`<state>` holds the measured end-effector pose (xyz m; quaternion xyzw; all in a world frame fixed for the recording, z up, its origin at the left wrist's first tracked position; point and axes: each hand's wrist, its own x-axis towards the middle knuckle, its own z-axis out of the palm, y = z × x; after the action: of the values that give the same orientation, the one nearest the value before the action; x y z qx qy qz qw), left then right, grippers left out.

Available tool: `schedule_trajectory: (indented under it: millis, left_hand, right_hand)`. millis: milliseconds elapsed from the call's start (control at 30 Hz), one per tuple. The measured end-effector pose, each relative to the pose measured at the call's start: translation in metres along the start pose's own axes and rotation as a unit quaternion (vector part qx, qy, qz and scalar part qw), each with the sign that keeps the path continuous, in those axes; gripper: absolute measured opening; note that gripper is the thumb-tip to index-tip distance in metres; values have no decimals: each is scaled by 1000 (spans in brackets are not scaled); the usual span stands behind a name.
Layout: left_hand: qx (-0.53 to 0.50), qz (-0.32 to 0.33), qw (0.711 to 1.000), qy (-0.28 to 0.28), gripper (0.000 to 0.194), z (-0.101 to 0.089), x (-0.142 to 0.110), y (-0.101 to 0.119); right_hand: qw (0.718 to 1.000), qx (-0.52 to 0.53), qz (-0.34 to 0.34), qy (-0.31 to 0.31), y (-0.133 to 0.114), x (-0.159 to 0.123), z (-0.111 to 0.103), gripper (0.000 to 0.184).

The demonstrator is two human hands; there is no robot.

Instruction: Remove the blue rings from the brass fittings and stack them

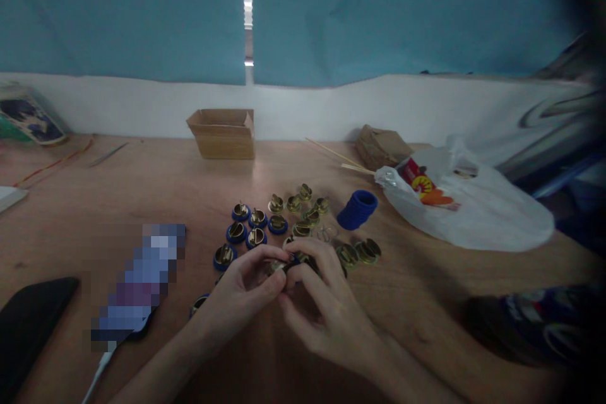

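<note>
- Near the middle of the counter (142, 196), the left hand (241, 293) and right hand (322, 303) meet; the fingers of both pinch one small brass fitting (279, 266).
- Just beyond lie more brass fittings (303, 202), some with blue rings (246, 227).
- Further right stands a stack of blue rings (358, 209), then a white plastic bag (473, 202).

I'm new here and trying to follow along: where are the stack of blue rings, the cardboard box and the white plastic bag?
stack of blue rings (357, 209), head view, side of the stack.
cardboard box (225, 144), head view, front wall.
white plastic bag (492, 211), head view, plain white middle.
</note>
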<state>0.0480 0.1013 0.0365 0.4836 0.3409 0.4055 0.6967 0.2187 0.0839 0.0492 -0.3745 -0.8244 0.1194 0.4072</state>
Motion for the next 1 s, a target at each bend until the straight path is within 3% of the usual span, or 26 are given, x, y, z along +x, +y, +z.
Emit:
schedule_trajectory:
  millis: [333, 533, 767, 1000]
  left_hand:
    - [18, 1, 1000, 22, 20, 2, 0, 6]
    - [55, 10, 998, 38, 19, 2, 0, 4]
    - [38, 8, 999, 15, 24, -1, 1, -1]
    - [1, 12, 1000, 4, 22, 3, -1, 0]
  right_hand:
    - [1000, -18, 12, 11, 1, 2, -5, 19]
    - [998, -43, 45, 24, 1, 0, -2, 9]
    - [976, 92, 176, -92, 1, 0, -1, 23]
    - [978, 91, 166, -83, 0, 5, -2, 24]
